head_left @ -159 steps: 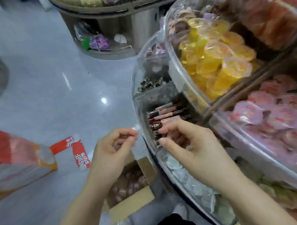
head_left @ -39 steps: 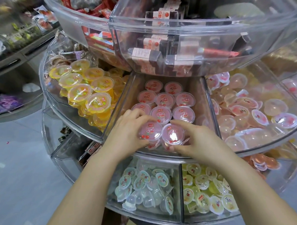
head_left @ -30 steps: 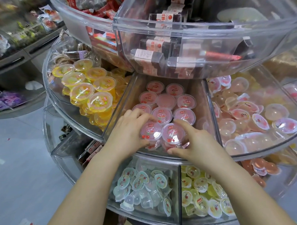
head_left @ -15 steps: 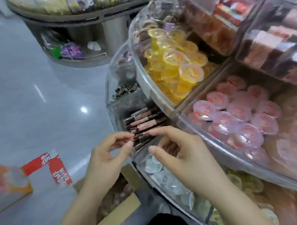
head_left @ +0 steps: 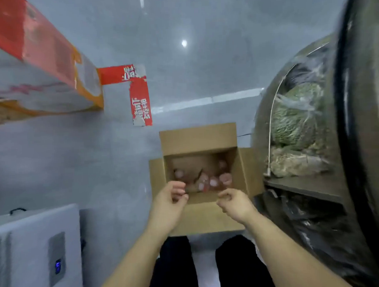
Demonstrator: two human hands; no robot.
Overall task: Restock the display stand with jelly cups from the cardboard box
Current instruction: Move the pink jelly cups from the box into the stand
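Cardboard box (head_left: 200, 140) open on glossy grey floor (head_left: 202, 57); contents blurred.

one open cardboard box (head_left: 200, 140), several blurred pink jelly cups (head_left: 225, 178), two hands, left hand (head_left: 169, 205), right hand (head_left: 235, 204)

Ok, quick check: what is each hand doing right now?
Left hand: fingers loosely curled, holding nothing, above the cardboard box.
Right hand: the same, loosely curled and empty.

Retail shop floor: round display stand (head_left: 312, 122) with bagged goods, opened cardboard box (head_left: 198, 138), glossy grey tiles (head_left: 202, 46).
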